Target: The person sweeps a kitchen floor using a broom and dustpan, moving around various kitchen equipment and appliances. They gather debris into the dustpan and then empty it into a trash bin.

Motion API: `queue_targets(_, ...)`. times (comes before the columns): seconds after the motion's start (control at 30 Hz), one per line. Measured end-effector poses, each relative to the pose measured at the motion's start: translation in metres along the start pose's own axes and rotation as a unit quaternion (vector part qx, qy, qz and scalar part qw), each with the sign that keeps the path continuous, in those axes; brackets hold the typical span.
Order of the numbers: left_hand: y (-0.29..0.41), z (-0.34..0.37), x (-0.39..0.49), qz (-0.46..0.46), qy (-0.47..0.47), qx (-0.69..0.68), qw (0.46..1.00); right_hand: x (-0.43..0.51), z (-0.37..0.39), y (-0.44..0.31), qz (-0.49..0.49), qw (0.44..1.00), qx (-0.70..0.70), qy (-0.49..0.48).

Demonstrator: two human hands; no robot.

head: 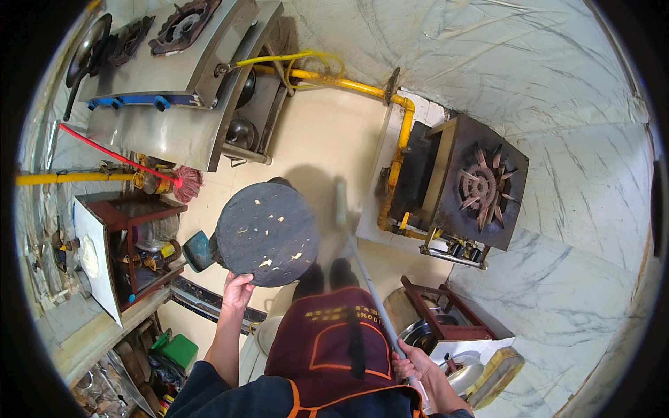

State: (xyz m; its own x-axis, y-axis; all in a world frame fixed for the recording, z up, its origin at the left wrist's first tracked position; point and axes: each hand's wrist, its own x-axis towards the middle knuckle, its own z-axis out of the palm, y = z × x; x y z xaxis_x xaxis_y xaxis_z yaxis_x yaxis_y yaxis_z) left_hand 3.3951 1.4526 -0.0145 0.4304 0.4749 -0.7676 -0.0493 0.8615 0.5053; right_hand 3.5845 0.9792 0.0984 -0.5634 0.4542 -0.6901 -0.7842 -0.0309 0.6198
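In my left hand (239,293) is the near edge of a round dark board or lid (266,232), with pale scraps scattered on its top. My thumb lies over its rim; the fingers beneath are hidden. At the right of my maroon apron, my right hand (413,361) is closed around a long grey handle (372,285). This handle slants up to a blurred, pale green-grey head (341,204) near the floor, right of the board. Just left of the board lies a teal dustpan-like scoop (197,251).
A steel gas range (151,78) stands upper left, a single-burner stove (478,183) at right. A yellow gas pipe (339,83) runs between them. A red-handled brush or mop (187,184) and a brown-framed rack (130,245) are left. Pots and another rack (449,318) stand lower right.
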Motion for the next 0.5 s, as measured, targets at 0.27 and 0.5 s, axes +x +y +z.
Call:
queue_targets(0.27, -0.023, 0.083, 0.049, -0.008, -0.049, -0.025, 0.998, -0.001, -0.019, -0.022, 0.002, 0.992, 0.090, -0.087)
queue_targets(0.5, -0.036, 0.146, 0.151, -0.004, -0.085, -0.026, 0.996, 0.004, -0.014, -0.032, -0.019, 0.988, 0.112, -0.103)
